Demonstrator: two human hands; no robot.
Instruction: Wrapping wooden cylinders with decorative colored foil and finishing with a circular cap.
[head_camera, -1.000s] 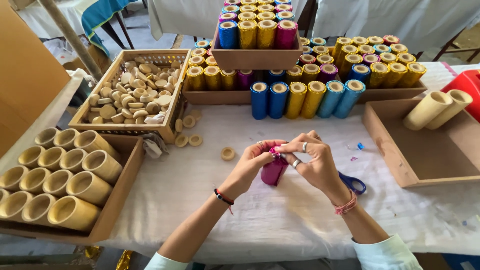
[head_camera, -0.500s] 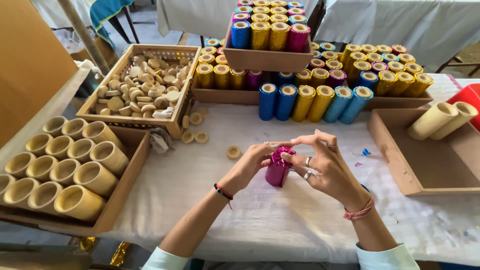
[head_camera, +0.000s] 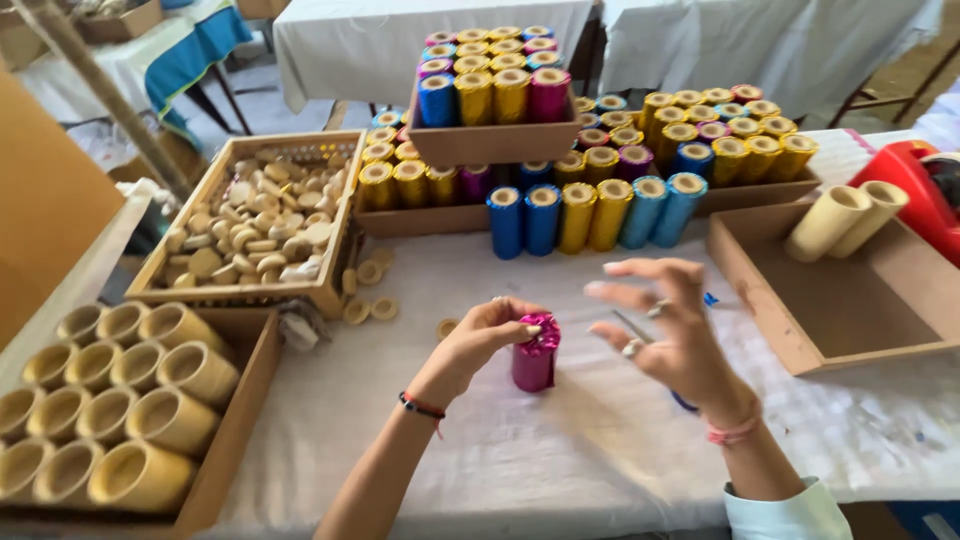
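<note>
A magenta foil-wrapped tube (head_camera: 535, 353) stands upright on the white table (head_camera: 560, 460) in front of me. My left hand (head_camera: 480, 340) pinches the crumpled foil at its top rim. To the right of the tube my right hand (head_camera: 660, 330) hovers with fingers spread and holds nothing. A ring shows on one of its fingers. Blue scissors lie mostly hidden under that hand.
A box of bare cardboard tubes (head_camera: 110, 400) sits at the left. Behind it is a crate of round caps (head_camera: 250, 230). Several foil-wrapped tubes (head_camera: 590, 210) are stacked at the back. A wooden tray (head_camera: 850, 290) with two plain tubes and a red tape dispenser (head_camera: 915, 195) are at right.
My right hand has let go of the magenta tube and lifted away to the right with fingers spread. The left hand stays at the tube's top.
</note>
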